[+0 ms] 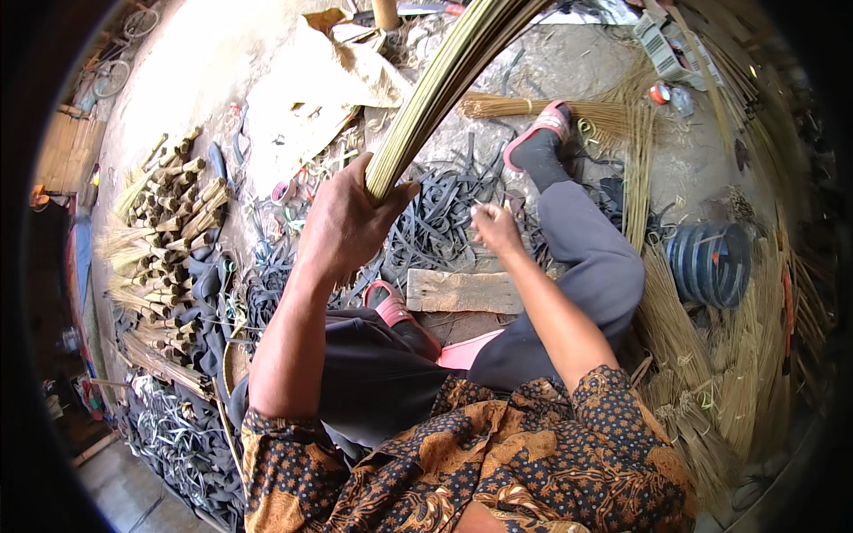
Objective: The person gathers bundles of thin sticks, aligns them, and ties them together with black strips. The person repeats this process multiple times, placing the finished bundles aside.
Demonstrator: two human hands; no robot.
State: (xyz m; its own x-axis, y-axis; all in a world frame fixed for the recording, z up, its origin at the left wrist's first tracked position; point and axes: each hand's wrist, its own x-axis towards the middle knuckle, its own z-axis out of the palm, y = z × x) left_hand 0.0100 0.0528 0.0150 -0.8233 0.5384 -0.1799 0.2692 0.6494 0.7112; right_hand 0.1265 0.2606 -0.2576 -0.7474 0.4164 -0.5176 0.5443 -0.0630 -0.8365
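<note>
step: gathering a stick bundle (444, 84), 1 end held, not yet bound
left hand (346, 222): fingers clenched round the bundle's lower end
right hand (496, 229): pinching a thin strip among the black straps (435, 209)
bundle axis: long, rising from the fist up-right in a curve to the top edge
next: probably a steady grip while the free hand brings a strap

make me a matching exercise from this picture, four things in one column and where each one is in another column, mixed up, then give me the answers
Things:
1. bundle of long sticks
2. wooden block
3. roll of dark strapping
4. pile of finished bundles

Places:
A. on the ground at the person's far left
B. gripped in the left hand
C. on the ground below the right hand
D. to the right of the outstretched leg

Pairs: 1-B, 2-C, 3-D, 4-A
</note>
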